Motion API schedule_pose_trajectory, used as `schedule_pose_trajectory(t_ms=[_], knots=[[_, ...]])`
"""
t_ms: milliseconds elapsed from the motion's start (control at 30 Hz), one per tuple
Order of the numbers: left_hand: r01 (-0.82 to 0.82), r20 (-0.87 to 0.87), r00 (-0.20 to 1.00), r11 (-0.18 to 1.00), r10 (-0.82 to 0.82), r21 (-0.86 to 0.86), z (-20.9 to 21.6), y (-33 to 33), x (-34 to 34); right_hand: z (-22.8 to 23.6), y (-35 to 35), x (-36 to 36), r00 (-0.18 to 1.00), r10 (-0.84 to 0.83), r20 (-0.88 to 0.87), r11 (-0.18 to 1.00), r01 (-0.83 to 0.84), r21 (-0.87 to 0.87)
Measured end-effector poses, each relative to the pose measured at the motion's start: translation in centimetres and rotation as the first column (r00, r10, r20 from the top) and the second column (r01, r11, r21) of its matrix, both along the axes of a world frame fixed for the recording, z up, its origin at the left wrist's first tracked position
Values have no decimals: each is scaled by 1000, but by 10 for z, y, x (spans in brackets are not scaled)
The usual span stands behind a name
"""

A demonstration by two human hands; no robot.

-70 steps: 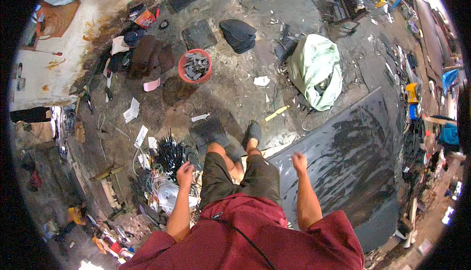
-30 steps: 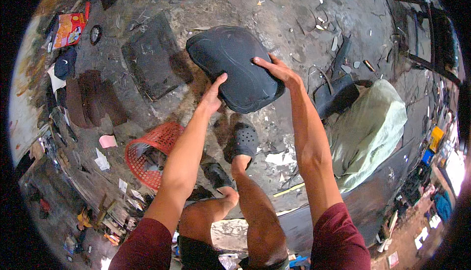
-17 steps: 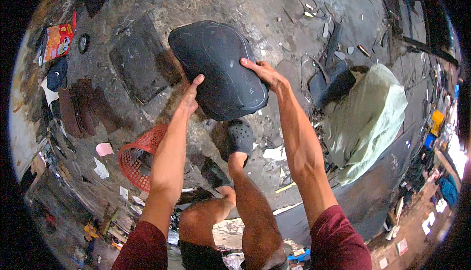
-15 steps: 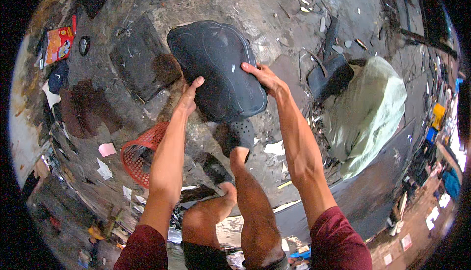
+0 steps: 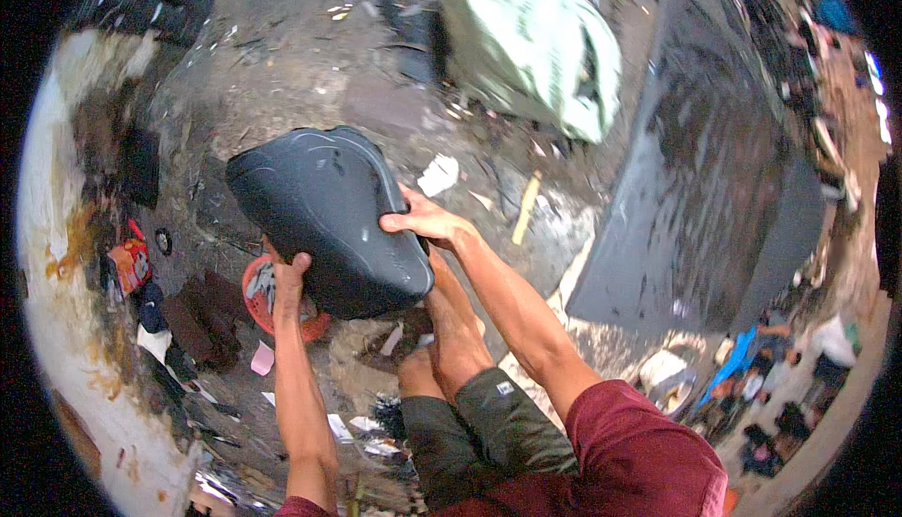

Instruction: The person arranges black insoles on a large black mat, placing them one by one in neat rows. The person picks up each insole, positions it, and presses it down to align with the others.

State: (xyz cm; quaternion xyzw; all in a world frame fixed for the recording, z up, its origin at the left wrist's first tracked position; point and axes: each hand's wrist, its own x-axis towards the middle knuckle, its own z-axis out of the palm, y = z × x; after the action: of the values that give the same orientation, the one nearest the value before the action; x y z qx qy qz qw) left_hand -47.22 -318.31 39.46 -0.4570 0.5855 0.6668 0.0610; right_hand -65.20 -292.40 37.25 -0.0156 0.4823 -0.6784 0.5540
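Between my hands is a dark grey, cushion-like piece [image 5: 324, 221] with rounded corners and pale curved lines on its top face. I cannot tell its exact kind. My left hand [image 5: 287, 287] grips its near left edge, thumb up and fingers hidden beneath. On the right edge, which bends inward there, my right hand [image 5: 427, 220] has its thumb on top and its fingers mostly out of sight underneath. The piece is tilted and held above the floor in front of my legs, hiding part of them.
A red perforated basket [image 5: 256, 299] stands beside my left hand. Far off lies a pale green sack [image 5: 531, 42]; to the right, a large dark sheet [image 5: 700, 179]. Paper scraps and a yellowish strip [image 5: 527, 207] litter the floor. A stained wall [image 5: 66, 263] rises at left.
My view has swung to the right, so the sack and dark sheet sit further left in it. The held piece has tilted and its right edge now bends inward; both hands keep their grip.
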Motion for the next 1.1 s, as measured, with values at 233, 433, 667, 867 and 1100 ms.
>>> schedule_pose_trajectory(t_ms=[233, 433, 667, 867, 1100], knots=[[144, -60, 987, 985, -150, -97, 48, 113, 97, 76, 157, 98, 987, -162, 12, 987, 162, -2], [12, 31, 999, 1000, -13, 11, 120, 323, 135, 121, 336, 183, 964, -258, -56, 966, 259, -3], [76, 11, 997, 987, -78, 143, 136, 519, 197, 134, 523, 273, 931, -360, -65, 909, 365, 201], [74, 77, 994, 997, -71, -29, 140, 605, 223, 117, 595, 318, 904, -410, -122, 877, 427, 221], [-103, 63, 994, 983, 95, 149, 74, 641, 302, 69, 617, 329, 973, -129, -193, 921, 190, 341]])
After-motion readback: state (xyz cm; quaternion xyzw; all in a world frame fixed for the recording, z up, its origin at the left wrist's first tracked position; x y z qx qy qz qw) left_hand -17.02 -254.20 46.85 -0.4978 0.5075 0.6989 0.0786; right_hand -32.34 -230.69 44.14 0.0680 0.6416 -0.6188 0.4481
